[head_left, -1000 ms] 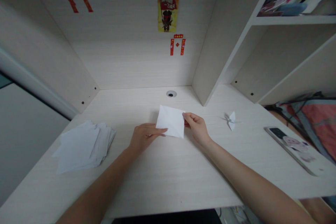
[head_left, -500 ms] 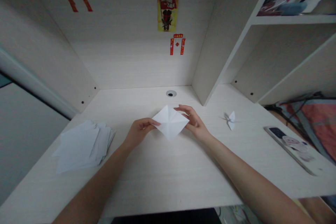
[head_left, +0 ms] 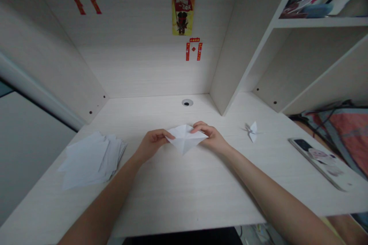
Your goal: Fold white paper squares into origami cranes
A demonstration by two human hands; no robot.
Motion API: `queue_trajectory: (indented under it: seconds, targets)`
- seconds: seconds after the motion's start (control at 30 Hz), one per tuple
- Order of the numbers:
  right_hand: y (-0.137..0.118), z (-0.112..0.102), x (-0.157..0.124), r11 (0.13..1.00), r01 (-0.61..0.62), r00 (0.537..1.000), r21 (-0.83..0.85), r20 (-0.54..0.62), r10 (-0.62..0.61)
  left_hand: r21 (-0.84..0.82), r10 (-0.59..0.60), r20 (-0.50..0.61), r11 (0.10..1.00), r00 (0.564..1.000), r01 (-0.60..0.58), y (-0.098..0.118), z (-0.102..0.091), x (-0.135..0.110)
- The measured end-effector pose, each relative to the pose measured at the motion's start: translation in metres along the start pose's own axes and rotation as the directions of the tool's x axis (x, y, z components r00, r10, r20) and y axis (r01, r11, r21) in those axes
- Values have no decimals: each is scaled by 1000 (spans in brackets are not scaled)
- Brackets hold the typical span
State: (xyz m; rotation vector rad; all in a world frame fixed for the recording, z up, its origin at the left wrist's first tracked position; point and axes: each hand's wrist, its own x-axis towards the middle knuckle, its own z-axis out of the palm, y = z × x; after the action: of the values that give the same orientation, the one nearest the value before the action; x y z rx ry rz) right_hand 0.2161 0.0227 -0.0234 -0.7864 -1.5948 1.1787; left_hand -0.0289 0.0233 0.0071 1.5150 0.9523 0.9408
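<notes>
Creased paper point(head_left: 183, 141) — in both hands point(head_left: 154, 141)

The pale desk point(head_left: 172, 195) bears papers point(head_left: 87, 160), a phone point(head_left: 322, 166), seemingly a paper crane point(head_left: 252, 134).

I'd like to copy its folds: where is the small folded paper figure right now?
In the head view, the small folded paper figure lies on the desk to the right of the right hand, between that hand and the phone.
</notes>
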Motion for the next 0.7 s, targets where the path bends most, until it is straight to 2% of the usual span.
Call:
queue_trajectory:
  seconds: [0.13,0.27,0.33,0.4,0.5,0.6,0.7]
  targets:
    - [2,3,-3,988,-153,988,38,14,152,3,5,43,1000,999,-5,2,0,-1]
    - [1,7,-3,991,-135,976,24,-166,137,101,-32,52,995,998,27,8,6,-4]
    - [-1,8,-2,996,-89,969,6,-233,88,120,15,-16,993,1000,-13,8,12,-7]
    - [-2,10,-3,999,-42,969,-4,-244,40,152,96,-110,985,989,-79,4,18,-9]
    - [-4,16,-4,1000,-12,962,-15,-274,7,218,123,-274,974,954,-63,-6,26,-12]
    - [-5,24,-6,998,-50,939,-25,-342,39,77,87,-314,995,945,-66,-11,31,-14]
    - [-6,32,-6,990,-134,905,43,-402,140,-46,30,-361,998,932,-50,-6,38,-14]
